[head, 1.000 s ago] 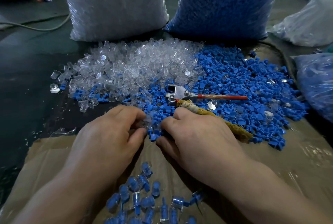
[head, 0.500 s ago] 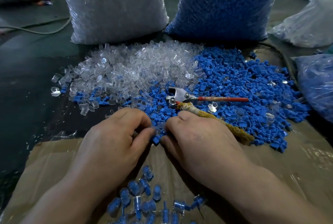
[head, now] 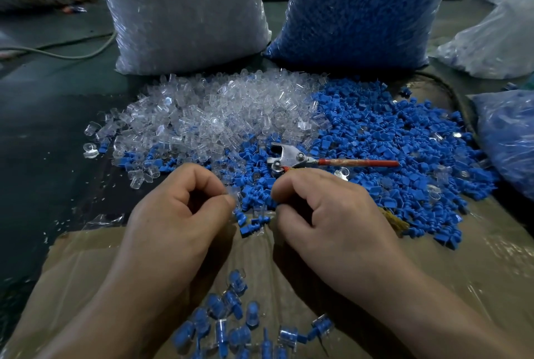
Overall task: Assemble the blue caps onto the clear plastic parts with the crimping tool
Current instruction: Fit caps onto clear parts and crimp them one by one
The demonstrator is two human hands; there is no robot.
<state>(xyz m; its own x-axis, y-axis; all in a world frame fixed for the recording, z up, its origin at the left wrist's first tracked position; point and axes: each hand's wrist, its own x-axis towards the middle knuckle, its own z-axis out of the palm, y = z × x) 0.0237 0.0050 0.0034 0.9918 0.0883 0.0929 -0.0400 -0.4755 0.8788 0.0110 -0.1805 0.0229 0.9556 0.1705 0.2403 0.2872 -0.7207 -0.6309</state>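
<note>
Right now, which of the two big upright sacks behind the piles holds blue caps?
The right sack, solid blue through its plastic; the left sack looks whitish-clear throughout.

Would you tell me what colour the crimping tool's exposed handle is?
The crimping tool's exposed handle is red, shown best in the head view.

A clear sack (head: 185, 11) and a blue sack (head: 361, 6) wall off the far side; clear parts (head: 219, 115) and blue caps (head: 390, 150) heap across the middle. Bare dark floor (head: 43, 141) lies open at left.
</note>
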